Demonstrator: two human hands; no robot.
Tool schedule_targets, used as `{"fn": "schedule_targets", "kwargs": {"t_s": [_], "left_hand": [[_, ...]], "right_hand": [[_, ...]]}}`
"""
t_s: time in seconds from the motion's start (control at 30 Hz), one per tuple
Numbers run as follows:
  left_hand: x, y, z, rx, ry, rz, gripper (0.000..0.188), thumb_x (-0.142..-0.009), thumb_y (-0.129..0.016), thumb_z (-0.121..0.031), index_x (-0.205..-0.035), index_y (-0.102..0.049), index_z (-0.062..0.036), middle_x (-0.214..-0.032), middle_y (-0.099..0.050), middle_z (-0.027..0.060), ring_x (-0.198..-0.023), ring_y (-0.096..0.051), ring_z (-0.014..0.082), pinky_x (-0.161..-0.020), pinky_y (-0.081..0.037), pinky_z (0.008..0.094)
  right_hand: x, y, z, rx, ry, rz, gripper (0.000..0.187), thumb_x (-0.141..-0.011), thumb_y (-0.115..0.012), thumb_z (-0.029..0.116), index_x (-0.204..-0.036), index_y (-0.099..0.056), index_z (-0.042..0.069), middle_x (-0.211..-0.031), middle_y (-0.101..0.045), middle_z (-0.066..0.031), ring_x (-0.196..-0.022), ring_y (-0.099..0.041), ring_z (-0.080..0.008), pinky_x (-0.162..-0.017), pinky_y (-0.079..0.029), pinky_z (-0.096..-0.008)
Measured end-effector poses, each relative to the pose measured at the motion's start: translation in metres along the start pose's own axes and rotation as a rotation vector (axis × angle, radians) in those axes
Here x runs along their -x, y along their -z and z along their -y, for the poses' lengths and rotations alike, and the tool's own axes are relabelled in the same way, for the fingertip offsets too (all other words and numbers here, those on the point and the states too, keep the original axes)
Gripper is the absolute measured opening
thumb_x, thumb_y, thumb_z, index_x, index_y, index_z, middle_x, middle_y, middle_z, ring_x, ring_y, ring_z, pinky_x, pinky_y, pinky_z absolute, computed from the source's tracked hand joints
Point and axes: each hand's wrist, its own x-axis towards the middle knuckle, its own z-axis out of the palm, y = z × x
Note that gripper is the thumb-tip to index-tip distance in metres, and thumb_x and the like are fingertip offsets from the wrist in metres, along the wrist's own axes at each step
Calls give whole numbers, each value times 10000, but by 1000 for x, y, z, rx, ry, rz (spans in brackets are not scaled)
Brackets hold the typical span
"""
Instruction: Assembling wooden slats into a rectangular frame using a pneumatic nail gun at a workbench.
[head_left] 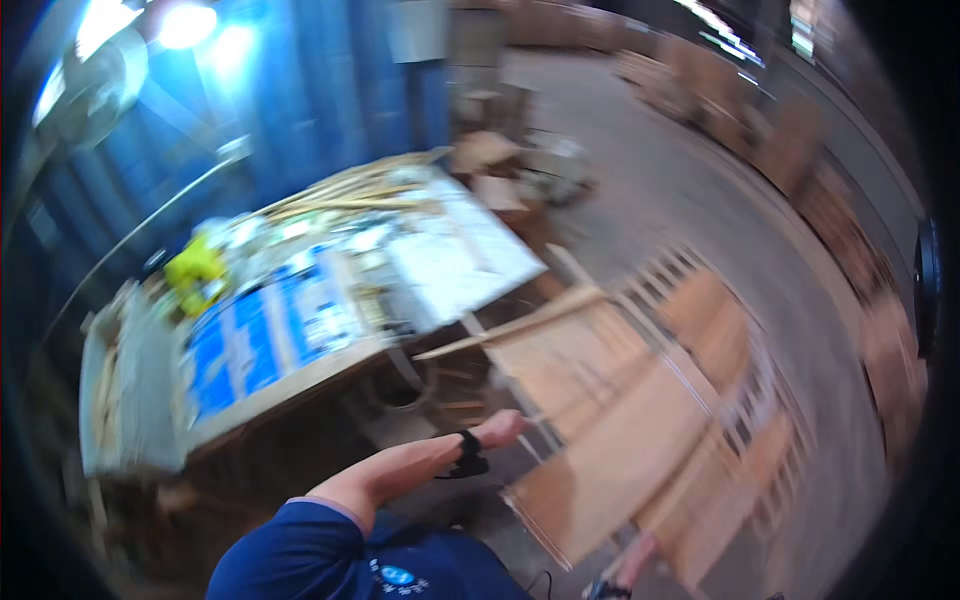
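My left hand (503, 428), with a black band at the wrist, reaches forward beside the near-left corner of a stack of flat brown panels. Its fingers look curled into a rounded shape, but blur hides what, if anything, is in them. Just beyond it are thin pale strips (545, 436) at the stack's edge. The top brown panel (620, 450) lies tilted across the stack in front of me. My right hand (638, 553) shows low in the view, by the near-right edge of that panel. Its fingers are smeared, and I cannot tell whether it touches the panel.
A cluttered workbench (290, 395) stands to the left, bearing blue sheets (250, 340), a yellow bag (196, 270), wooden sticks (345, 200) and a white board (465, 255). A grey bin (140, 400) is at its left end. Slatted wood (765, 400) lies beyond the panels, and cartons (490, 155) farther back.
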Motion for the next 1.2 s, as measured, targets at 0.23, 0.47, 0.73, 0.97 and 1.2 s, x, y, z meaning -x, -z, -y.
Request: {"fn": "schedule_targets", "kwargs": {"t_s": [0.23, 0.47, 0.73, 0.97, 1.2], "left_hand": [[261, 136, -72, -167, 370, -417, 429, -1018, -600, -418, -1029, -676, 5, -931, -673, 134, -882, -632, 227, -778, -511, 378], [546, 241, -20, -550, 549, -1045, 311, -929, -734, -323, -920, -666, -19, -884, -617, 157, -822, -581, 302, -736, -481, 409], [642, 458, 86, -954, 350, -1073, 373, -854, -779, -304, -908, -539, -24, -929, -502, 198, -870, -522, 429, -735, -451, 495], [636, 603, 152, -1074, 360, -986, 345, -802, -801, -253, -923, -571, -26, -993, -526, 181, -941, -534, 398, -817, -463, 485], [620, 642, 166, -1159, 494, -1046, 356, -751, -824, -225, -1018, -652, -65, -1068, -553, 121, -1071, -507, 331, -899, -419, 464]], "right_hand": [[-57, -1, 116, -319, 264, -85, 481, -1089, -442, 371, -1232, -568, -70, -1137, -625, -162, -1052, -565, -247, -928, -462, -375], [-6, -38, 276, -505, 335, -101, 496, -1104, -423, 352, -1334, -521, -76, -1259, -589, -202, -1160, -527, -273, -1015, -420, -370], [109, -162, 449, -498, 378, 139, 370, -1078, -484, 386, -1113, -603, 38, -878, -558, -16, -789, -508, -117, -692, -438, -281], [212, -189, 540, -370, 409, 200, 412, -1064, -495, 442, -1053, -600, 44, -843, -529, 19, -757, -482, -79, -657, -408, -248], [259, -196, 604, -206, 493, 133, 415, -1062, -505, 410, -1079, -616, 10, -836, -557, -10, -780, -524, -112, -713, -449, -277]]}}
